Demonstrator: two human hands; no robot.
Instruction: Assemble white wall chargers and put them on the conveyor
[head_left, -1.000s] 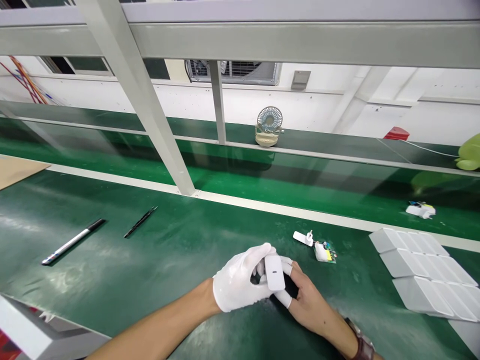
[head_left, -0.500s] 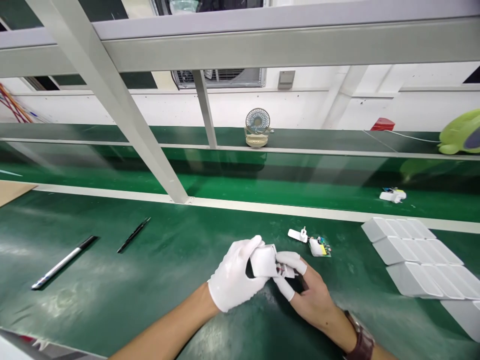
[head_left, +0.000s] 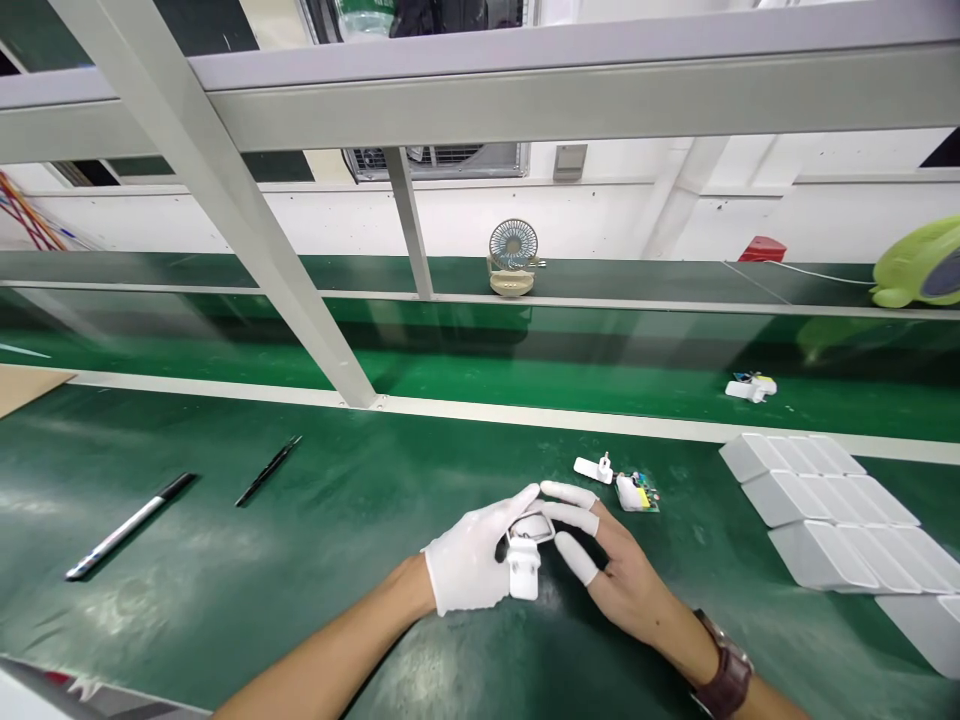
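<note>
My left hand [head_left: 476,555], in a white glove, is closed around a white plastic charger housing [head_left: 531,524], whose open, hollow side faces up. A white plug piece [head_left: 524,570] hangs from the housing's near edge, just below the fingers. My right hand [head_left: 607,570] wears white finger cots on several fingers. Its fingers are stretched apart beside the housing, two of them reaching its right rim. Beyond the right hand, a white plug cover [head_left: 594,468] and a small circuit board [head_left: 637,493] with a white block lie together on the green table.
Rows of white trays [head_left: 832,500] stand at the right. A marker [head_left: 131,527] and a black pen [head_left: 268,470] lie at the left. Behind a pale rail, another charger assembly [head_left: 751,388] lies on the green strip. A slanted post [head_left: 247,230] crosses the left; a small fan [head_left: 514,256] stands behind.
The housing has turned so its hollow side shows, and the plug piece now hangs below it. My right fingers have loosened and spread. The charger assembly behind the rail has shifted left.
</note>
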